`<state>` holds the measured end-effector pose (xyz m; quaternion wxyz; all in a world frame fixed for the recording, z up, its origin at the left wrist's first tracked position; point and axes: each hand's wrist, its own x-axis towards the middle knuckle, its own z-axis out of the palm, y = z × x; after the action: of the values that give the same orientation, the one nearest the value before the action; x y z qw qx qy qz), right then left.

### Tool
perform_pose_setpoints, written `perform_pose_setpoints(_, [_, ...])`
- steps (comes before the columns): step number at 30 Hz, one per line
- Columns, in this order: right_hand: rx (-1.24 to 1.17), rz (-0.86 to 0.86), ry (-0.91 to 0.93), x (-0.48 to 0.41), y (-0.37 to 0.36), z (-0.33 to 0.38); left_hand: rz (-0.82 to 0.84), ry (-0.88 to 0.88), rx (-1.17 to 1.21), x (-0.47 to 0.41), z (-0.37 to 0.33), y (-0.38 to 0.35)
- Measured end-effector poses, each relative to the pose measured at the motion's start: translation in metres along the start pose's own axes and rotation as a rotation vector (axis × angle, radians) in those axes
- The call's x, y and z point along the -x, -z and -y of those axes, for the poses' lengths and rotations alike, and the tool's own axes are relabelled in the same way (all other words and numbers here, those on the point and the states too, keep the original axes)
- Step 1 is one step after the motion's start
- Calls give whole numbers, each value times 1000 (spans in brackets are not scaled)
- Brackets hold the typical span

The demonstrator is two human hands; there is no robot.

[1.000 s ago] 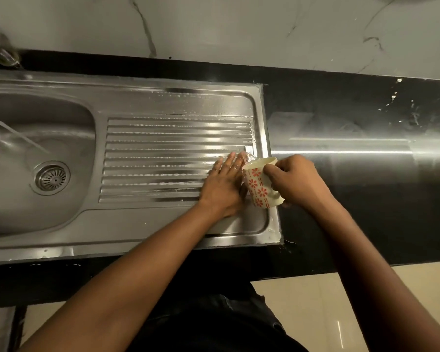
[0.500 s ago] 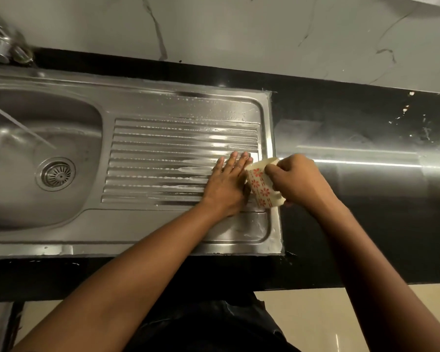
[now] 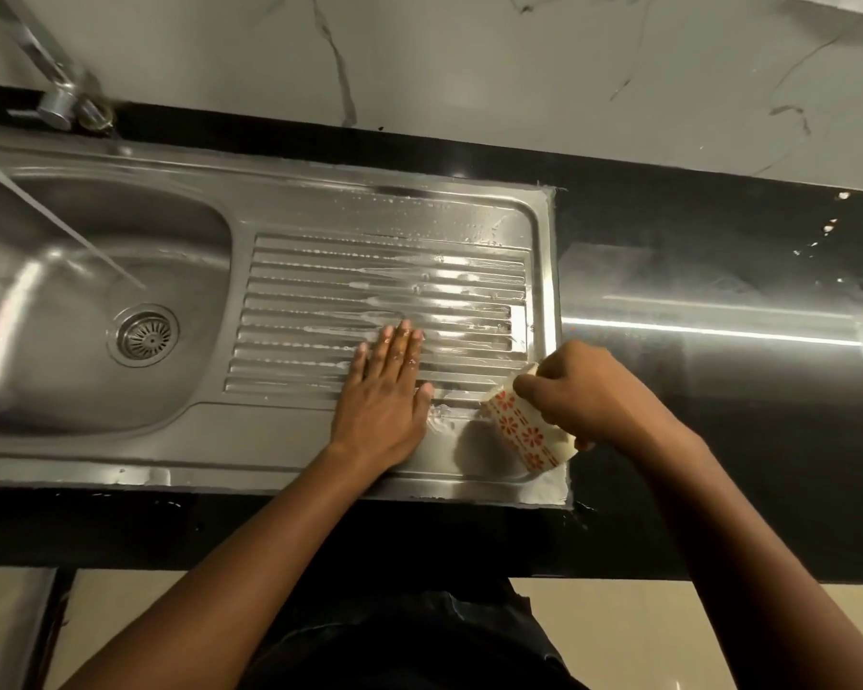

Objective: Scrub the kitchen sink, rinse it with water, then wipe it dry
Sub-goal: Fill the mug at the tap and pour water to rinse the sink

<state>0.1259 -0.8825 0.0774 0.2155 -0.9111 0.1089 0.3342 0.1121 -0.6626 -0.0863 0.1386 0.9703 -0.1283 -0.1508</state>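
Right hand (image 3: pixel 586 390) is clamped round a cream ceramic mug with red flower print (image 3: pixel 524 430), fingers wrapped over its upper side. Mug is tipped, mouth toward the sink, over the near-right corner of the stainless steel sink with ribbed drainboard (image 3: pixel 290 440). Can't tell if the mug touches the steel.

Left hand (image 3: pixel 384 395) lies flat, palm down, fingers together and extended, holding nothing. It's on the near ribs of the drainboard, just left of the mug with a small gap between.

Edges: the drainboard's raised right rim runs just beside the right hand's knuckles; the black polished countertop (image 3: pixel 748 415) starts right after it. Near rim is close below both wrists. Open room: ribbed area ahead of the left hand, then the round basin with a metal drain strainer (image 3: pixel 145 335) well to the left. Chrome tap (image 3: pixel 56 92) at far left, thin water stream falling into the basin.

Drainboard is wet, with white soapy streaks and droplets along the ribs and a foamy patch between the hands.
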Motion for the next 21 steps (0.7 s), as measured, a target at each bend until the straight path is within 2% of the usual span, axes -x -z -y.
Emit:
perform_pose_setpoints(6, [-152,-83,89,3,0,8,43,39,50,18,29,23])
perform_pose_setpoints(10, [-69,-143,173,2,-11,29,71,26,203,28,52,49])
perform_pose_setpoints(15, [-139,-118,268,5,-33,86,-10,52,406,45,97,85])
perform_pose_setpoints(21, [-387,-62,385,-11,-69,174,-173,218,672,63,174,126])
